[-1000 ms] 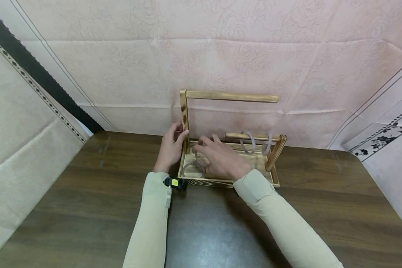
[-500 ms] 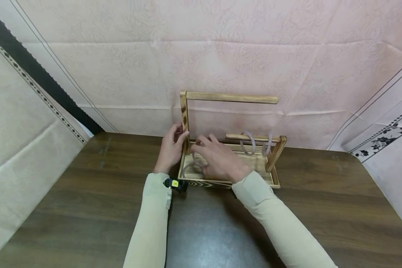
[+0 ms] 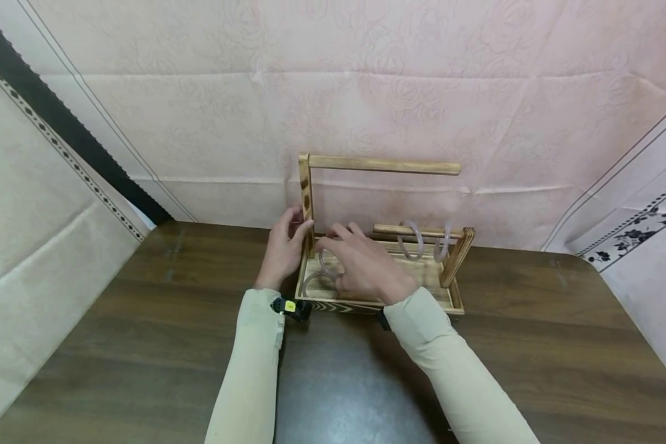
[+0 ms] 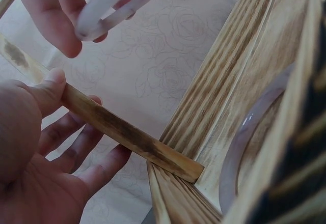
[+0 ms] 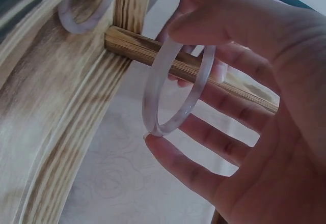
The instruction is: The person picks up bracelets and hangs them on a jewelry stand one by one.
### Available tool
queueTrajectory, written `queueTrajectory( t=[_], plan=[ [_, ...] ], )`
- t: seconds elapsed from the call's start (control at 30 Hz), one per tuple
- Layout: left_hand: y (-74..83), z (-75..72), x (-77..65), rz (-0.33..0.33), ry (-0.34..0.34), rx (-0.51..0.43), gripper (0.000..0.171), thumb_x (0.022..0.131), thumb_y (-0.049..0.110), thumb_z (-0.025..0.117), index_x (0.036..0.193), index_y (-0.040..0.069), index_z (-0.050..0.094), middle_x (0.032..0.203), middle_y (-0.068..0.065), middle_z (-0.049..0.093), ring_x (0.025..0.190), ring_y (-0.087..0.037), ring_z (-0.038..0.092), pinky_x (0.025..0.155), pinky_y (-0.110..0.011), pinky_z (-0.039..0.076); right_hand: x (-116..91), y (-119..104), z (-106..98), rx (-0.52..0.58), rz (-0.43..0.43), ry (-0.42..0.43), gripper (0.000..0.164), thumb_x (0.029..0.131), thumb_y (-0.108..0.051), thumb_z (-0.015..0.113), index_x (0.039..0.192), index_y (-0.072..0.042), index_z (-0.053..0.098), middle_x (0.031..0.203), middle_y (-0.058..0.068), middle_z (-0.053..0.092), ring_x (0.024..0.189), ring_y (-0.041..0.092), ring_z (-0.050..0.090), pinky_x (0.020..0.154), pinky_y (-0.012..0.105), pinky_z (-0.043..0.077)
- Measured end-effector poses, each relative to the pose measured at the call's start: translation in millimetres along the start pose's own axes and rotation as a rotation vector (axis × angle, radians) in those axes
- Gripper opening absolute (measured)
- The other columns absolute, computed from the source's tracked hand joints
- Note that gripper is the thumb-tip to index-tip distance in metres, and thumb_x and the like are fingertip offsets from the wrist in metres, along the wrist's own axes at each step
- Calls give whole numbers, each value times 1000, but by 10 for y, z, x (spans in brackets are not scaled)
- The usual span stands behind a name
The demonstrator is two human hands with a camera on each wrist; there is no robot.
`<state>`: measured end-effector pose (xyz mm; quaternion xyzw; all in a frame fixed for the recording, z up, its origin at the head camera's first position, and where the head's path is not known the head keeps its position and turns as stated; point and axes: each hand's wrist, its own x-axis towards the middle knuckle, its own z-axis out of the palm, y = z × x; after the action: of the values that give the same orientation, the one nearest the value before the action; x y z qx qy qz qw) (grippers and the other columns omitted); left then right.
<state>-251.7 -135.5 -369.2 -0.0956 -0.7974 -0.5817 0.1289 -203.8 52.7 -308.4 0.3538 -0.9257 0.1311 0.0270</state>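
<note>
My left hand (image 3: 280, 253) grips the left upright post (image 3: 306, 188) of a wooden bangle stand, thumb on the near side and fingers behind. My right hand (image 3: 361, 262) holds a pale translucent bangle (image 5: 152, 91) between thumb and fingertips. In the right wrist view this bangle stands on edge in front of the post, apart from the bars. Another bangle (image 4: 237, 150) lies in the left end of the stand's tray (image 3: 422, 271). Two more bangles, one (image 3: 419, 239) beside the other (image 3: 446, 240), hang from the lower bar (image 3: 385, 229).
The stand's upper bar (image 3: 383, 164) juts right from the left post, with its right end free. A short right post (image 3: 457, 256) carries the lower bar. Behind the brown table (image 3: 144, 327) rises a pale patterned cloth (image 3: 366, 92).
My right hand and forearm have shifted slightly left, with the bangle still held. The left hand keeps its grip on the post.
</note>
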Motion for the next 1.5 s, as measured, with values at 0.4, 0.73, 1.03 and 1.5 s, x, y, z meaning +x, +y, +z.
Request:
queueTrajectory(
  t=[0.4, 0.73, 1.03, 1.5],
  plan=[
    [-7, -1, 9, 19, -2, 30, 32, 105, 19, 57, 133, 4, 56, 124, -19, 63, 116, -34, 64, 99, -47, 53, -11, -50, -78, 28, 32, 27, 61, 75, -7, 84, 129, -26, 64, 140, 0, 52, 124, 24, 47, 90, 42, 55],
    [3, -13, 16, 24, 4, 20, 33, 105, 20, 58, 133, 3, 57, 124, -20, 63, 116, -35, 64, 102, -47, 51, -12, -65, -126, 73, 44, 27, 60, 76, -6, 82, 129, -26, 64, 140, -1, 51, 130, 26, 46, 93, 43, 53],
    [-1, -25, 3, 19, -1, 48, 32, 105, 20, 57, 133, 5, 56, 124, -18, 63, 117, -34, 64, 101, -48, 52, -35, -47, -145, 148, 53, 34, 64, 76, -6, 79, 134, -26, 62, 143, 1, 49, 132, 25, 43, 94, 43, 54],
    [-5, 3, 9, 21, 5, 26, 30, 104, 18, 58, 130, 3, 58, 123, -20, 64, 115, -35, 65, 98, -48, 54, -105, 12, -231, 237, 18, 106, 65, 75, -7, 80, 135, -21, 62, 141, 0, 51, 134, 24, 43, 107, 45, 49]
  ],
)
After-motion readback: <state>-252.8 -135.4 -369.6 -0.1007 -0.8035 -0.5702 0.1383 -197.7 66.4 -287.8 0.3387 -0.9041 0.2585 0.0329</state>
